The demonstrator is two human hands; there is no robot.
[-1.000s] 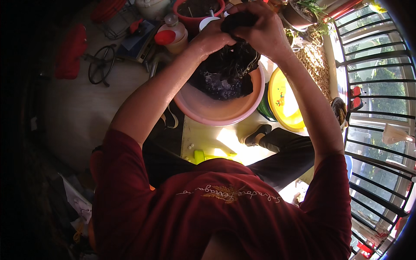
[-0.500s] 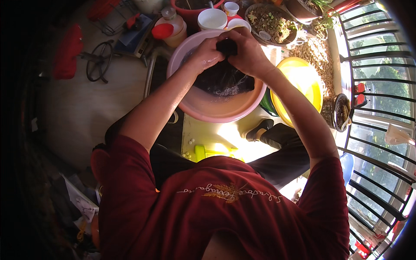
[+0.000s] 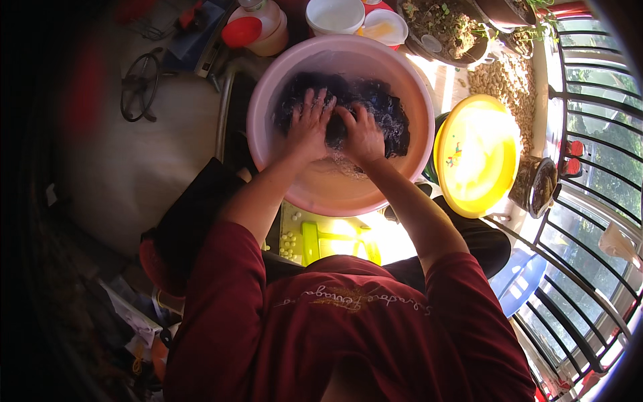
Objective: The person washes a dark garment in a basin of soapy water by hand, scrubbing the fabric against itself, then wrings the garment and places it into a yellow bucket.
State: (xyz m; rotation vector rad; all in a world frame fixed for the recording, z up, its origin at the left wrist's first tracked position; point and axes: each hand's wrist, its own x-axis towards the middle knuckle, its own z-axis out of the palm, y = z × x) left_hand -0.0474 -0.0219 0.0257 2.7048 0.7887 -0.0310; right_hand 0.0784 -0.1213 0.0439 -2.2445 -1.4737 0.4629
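Observation:
Dark wet cloth (image 3: 388,120) lies spread in the water of a pink basin (image 3: 258,124), with ripples and splashes around it. My left hand (image 3: 308,130) rests on the cloth, palm down, its fingers apart and pointing toward the far rim. Close beside it, my right hand (image 3: 364,139) presses on the cloth too, thumb apart from its bent fingers. The two hands nearly meet at the thumbs. Water and the dark folds hide the cloth's full shape.
To the right stands a yellow basin (image 3: 477,157) in bright sun. White bowls (image 3: 335,15) and a red scoop (image 3: 242,31) are beyond the pink basin. A yellow-green plastic item (image 3: 310,242) lies nearer me. Barred windows (image 3: 596,120) line the right side.
Both hands have come down from the far rim, where they gripped a raised bunch of the cloth. They now lie spread on it, and the cloth has sunk flatter into the water.

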